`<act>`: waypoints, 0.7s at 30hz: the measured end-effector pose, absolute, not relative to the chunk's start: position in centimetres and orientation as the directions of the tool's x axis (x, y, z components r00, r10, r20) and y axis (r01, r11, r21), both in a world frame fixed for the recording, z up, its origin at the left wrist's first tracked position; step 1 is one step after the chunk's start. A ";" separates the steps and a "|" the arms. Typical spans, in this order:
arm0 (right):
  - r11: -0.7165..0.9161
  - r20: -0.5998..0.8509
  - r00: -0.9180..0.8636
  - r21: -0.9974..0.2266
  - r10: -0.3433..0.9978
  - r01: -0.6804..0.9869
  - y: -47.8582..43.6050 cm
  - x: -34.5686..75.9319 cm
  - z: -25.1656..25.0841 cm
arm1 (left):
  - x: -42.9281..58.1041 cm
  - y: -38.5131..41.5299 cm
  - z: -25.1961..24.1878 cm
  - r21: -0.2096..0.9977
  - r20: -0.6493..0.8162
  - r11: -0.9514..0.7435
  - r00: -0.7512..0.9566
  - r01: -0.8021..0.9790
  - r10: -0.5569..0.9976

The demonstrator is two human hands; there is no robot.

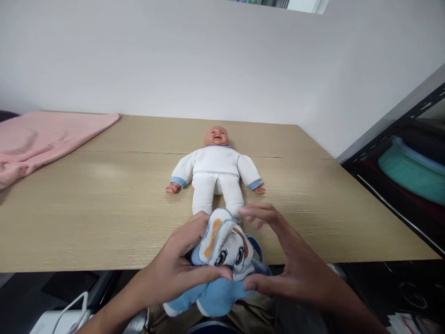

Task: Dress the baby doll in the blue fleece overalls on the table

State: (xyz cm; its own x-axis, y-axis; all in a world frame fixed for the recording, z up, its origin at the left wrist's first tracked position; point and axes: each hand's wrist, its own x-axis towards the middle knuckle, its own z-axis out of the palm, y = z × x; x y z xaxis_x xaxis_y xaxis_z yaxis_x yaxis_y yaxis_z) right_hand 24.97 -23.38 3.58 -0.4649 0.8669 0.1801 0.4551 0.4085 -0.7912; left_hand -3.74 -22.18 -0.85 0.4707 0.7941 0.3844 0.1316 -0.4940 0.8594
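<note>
A baby doll [216, 174] in a white suit with blue cuffs lies on its back in the middle of a light wooden table [104, 208], head toward the wall. Just below the table's near edge I hold a bundled blue and white terry cloth [224, 260] with a cartoon face on it. My left hand [175, 266] grips the cloth from the left, thumb across its front. My right hand [290, 260] touches its right side with the thumb, while its fingers are spread and blurred above it.
A pink blanket [41, 139] lies at the table's far left corner. A black metal shelf [399, 157] holding a teal tub [413, 169] stands to the right. A white wall runs behind the table. A white cable and box [66, 317] sit low left.
</note>
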 end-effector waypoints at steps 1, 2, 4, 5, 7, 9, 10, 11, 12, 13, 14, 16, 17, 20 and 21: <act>0.444 0.214 -0.486 -0.788 0.847 0.427 -22.8 24.8 3.6 | -3.9 -22.0 -0.6 0.834 0.421 -0.541 0.507 0.110 0.752; 0.459 0.217 -0.517 -0.791 0.828 0.404 -22.2 24.6 3.6 | -4.0 -21.8 -0.4 0.804 0.458 -0.586 0.523 0.101 0.719; 0.437 0.159 -0.583 -0.818 0.797 0.374 -21.3 24.3 3.5 | -4.3 -21.7 -0.2 0.727 0.542 -0.671 0.478 0.145 0.691; 0.416 0.128 -0.606 -0.834 0.785 0.362 -21.0 24.2 3.4 | -4.4 -21.7 -0.2 0.686 0.585 -0.704 0.434 0.186 0.685; 0.381 0.098 -0.616 -0.856 0.782 0.348 -20.9 23.9 3.2 | -4.8 -21.7 -0.3 0.639 0.635 -0.734 0.380 0.231 0.672; 0.365 0.103 -0.591 -0.865 0.800 0.344 -21.2 23.7 3.0 | -5.1 -21.7 -0.3 0.675 0.606 -0.716 0.417 0.179 0.677; 0.356 0.103 -0.576 -0.868 0.811 0.347 -21.4 23.6 3.0 | -5.2 -21.6 -0.3 0.718 0.570 -0.684 0.457 0.127 0.683; 0.340 0.093 -0.562 -0.872 0.822 0.353 -21.7 23.5 3.0 | -5.2 -21.4 -0.2 0.768 0.522 -0.636 0.500 0.076 0.691; 0.313 0.071 -0.549 -0.879 0.833 0.361 -22.0 23.4 3.0 | -5.2 -21.3 -0.1 0.813 0.476 -0.581 0.539 0.031 0.695; 0.279 0.043 -0.539 -0.888 0.841 0.365 -22.3 23.4 3.1 | -5.2 -21.1 0.0 0.847 0.440 -0.532 0.569 -0.005 0.695; 0.241 0.007 -0.533 -0.897 0.846 0.371 -22.6 23.5 3.2 | -5.1 -21.0 0.0 0.869 0.416 -0.494 0.593 -0.034 0.690; 0.185 -0.056 -0.521 -0.898 0.851 0.399 -23.3 23.6 3.5 | -4.9 -20.6 0.0 0.879 0.411 -0.472 0.610 -0.067 0.678; 0.175 -0.074 -0.516 -0.891 0.854 0.418 -23.6 23.7 3.6 | -4.8 -20.5 0.0 0.873 0.426 -0.483 0.599 -0.074 0.678; 0.226 -0.048 -0.523 -0.865 0.851 0.447 -24.1 23.8 3.7 | -4.9 -20.1 0.2 0.831 0.485 -0.554 0.548 -0.047 0.682; 0.263 -0.013 -0.540 -0.863 0.842 0.430 -24.1 23.8 3.7 | -5.1 -20.0 0.4 0.808 0.501 -0.589 0.539 -0.012 0.677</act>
